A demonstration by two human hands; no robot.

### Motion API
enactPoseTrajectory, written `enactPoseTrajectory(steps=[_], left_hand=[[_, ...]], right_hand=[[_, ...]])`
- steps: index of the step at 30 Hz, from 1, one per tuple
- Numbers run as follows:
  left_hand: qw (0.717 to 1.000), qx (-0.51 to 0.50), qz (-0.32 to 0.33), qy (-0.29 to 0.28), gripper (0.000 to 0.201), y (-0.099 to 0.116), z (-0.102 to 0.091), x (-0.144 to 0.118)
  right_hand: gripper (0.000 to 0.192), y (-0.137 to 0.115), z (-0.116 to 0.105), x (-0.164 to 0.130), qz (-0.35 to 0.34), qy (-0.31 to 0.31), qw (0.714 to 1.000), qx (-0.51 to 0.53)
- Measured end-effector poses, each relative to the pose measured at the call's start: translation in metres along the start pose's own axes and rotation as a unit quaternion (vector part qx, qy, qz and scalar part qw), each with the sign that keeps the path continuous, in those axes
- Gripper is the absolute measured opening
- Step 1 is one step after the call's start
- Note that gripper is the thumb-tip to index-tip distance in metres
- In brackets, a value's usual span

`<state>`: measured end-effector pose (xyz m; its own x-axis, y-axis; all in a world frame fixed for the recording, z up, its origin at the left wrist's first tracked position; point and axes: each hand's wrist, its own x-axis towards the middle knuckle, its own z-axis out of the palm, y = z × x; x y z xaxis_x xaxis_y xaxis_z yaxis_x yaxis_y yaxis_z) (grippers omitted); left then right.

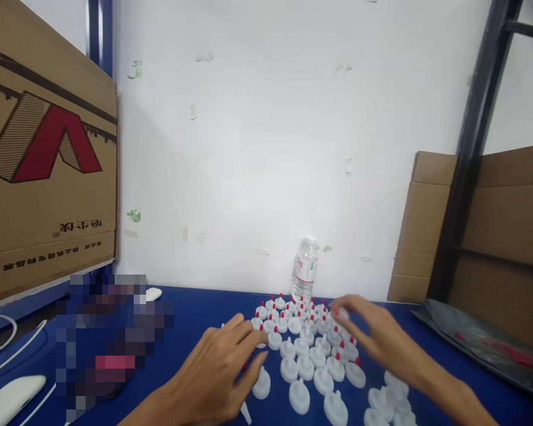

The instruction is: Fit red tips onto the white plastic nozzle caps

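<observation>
Several white plastic caps with red tips (305, 346) stand in rows on a blue table (195, 313). My left hand (222, 370) rests at the left edge of the rows, fingers stretched toward a cap (262, 384) at the near left. My right hand (373, 337) hovers over the right side of the rows, fingers spread and blurred, fingertips near a cap at the back right. Whether either hand pinches a cap is hard to tell. A few all-white caps (393, 399) lie near my right forearm.
A clear water bottle (304, 269) stands behind the caps by the white wall. A big cardboard box (44, 154) is at the left, flattened cardboard (430, 225) and a black frame post (471, 148) at the right. White cables and a white device (9, 399) lie near left.
</observation>
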<state>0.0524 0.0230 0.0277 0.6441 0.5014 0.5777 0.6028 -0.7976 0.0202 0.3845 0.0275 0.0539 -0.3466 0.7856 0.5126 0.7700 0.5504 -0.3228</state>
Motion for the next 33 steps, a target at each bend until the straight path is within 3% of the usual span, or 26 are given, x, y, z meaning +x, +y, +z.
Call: enactPoseTrajectory(steps=[3, 7, 10, 13, 16, 18, 20, 23, 27, 33], left_hand=[[0.999, -0.004, 0.037, 0.018, 0.020, 0.006, 0.000, -0.001], [0.998, -0.002, 0.055, 0.030, 0.009, 0.008, 0.004, -0.001], [0.996, -0.006, 0.075, 0.047, 0.024, 0.007, 0.009, -0.001], [0.996, -0.047, 0.059, 0.054, 0.033, 0.007, 0.009, 0.000], [0.994, -0.079, -0.040, 0.059, 0.040, 0.002, 0.003, 0.001], [0.990, -0.064, -0.111, 0.051, 0.042, -0.005, -0.001, 0.002], [0.990, -0.030, -0.140, 0.018, 0.040, -0.015, -0.003, 0.003], [0.988, 0.004, -0.144, -0.047, 0.033, -0.029, 0.000, 0.004], [0.987, -0.003, -0.133, -0.094, 0.022, -0.035, 0.004, 0.001], [0.985, -0.010, -0.104, -0.138, 0.026, -0.031, 0.004, -0.003]], right_hand=[[0.021, -0.044, 0.023, 0.003, -0.119, -0.037, 0.991, -0.047], [0.030, -0.086, 0.046, 0.008, -0.280, -0.004, 0.954, -0.105], [0.031, -0.099, 0.055, 0.011, -0.316, 0.041, 0.940, -0.123], [0.025, -0.091, 0.055, 0.012, -0.318, 0.059, 0.938, -0.124], [0.022, -0.060, 0.041, 0.015, -0.280, 0.094, 0.944, -0.149], [0.020, -0.033, 0.026, 0.018, -0.192, 0.103, 0.967, -0.129], [0.024, -0.005, 0.011, 0.020, -0.080, 0.118, 0.984, -0.111], [0.033, 0.029, -0.005, 0.020, 0.033, 0.103, 0.989, -0.102], [0.038, 0.062, -0.016, 0.015, 0.055, 0.044, 0.995, -0.077], [0.040, 0.088, -0.027, 0.004, 0.094, -0.045, 0.992, -0.072]])
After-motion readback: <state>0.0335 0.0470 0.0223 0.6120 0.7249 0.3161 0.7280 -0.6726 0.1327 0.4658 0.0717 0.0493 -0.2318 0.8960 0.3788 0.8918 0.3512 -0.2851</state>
